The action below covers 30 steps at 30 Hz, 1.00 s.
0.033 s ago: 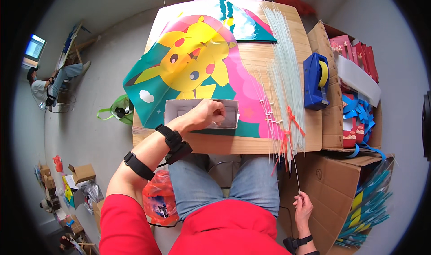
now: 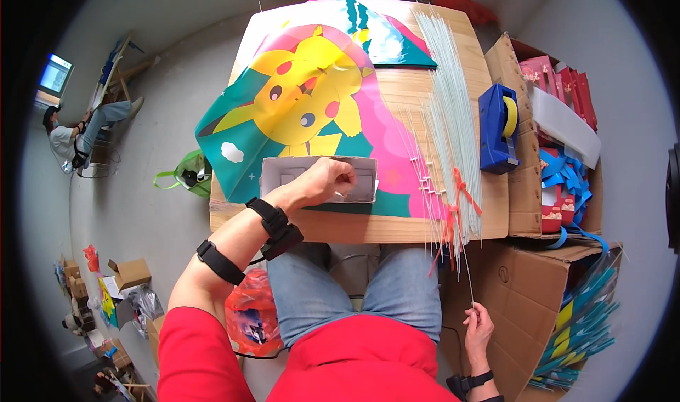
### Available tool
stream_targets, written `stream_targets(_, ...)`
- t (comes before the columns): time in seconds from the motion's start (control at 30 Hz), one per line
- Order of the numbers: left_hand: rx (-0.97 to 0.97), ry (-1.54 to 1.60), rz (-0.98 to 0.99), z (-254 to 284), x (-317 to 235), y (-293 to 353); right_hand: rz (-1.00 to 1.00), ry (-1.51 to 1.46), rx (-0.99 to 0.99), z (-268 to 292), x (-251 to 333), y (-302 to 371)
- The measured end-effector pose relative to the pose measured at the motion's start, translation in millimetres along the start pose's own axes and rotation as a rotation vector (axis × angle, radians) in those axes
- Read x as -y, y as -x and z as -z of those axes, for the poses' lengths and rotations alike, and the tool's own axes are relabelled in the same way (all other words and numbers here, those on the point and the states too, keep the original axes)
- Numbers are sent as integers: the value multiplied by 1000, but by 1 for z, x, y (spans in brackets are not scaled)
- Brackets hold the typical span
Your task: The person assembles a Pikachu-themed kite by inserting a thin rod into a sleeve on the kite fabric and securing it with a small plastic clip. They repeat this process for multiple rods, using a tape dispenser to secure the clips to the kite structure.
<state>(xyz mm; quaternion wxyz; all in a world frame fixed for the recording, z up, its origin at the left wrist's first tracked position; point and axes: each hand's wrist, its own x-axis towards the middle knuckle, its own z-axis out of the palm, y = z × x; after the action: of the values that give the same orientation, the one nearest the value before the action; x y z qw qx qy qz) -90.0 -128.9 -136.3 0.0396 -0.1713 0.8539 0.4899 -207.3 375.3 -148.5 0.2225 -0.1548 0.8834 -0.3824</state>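
Note:
Over a small open white box [image 2: 365, 162] at the table's near edge, my left hand [image 2: 327, 181] is closed, fingertips pinched above its inside. A tiny whitish bit may sit in that pinch; I cannot make out what. Down at the lower right, beside my thigh, my right hand [image 2: 479, 325] pinches the near end of a thin white rod [image 2: 467, 278]. This rod runs up toward a bundle of pale thin rods [image 2: 453, 97], tied with red-orange string [image 2: 464, 189]. A few loose rods with small white clips [image 2: 427, 182] lie left of the bundle.
Glossy printed sheets with a yellow cartoon figure [image 2: 304, 97] cover much of the wooden table [image 2: 404, 97]. A blue tape dispenser [image 2: 496, 129] stands at its right edge. Cardboard boxes [image 2: 520, 296] crowd the right side. A red plastic bag [image 2: 253, 313] sits by my left leg.

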Motion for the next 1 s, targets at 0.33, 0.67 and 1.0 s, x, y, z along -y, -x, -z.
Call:
stream_targets(0.33, 21, -608, -263, -35, 34, -38, -20, 21, 99, 1, 1, 5)
stream_targets(0.67, 41, -596, -223, -30, 36, -39, -10, 12, 82, -1, 6, -4)
stream_targets(1.0, 76, -412, -118, -22, 20, -33, -56, 16, 131, -4, 4, -6)
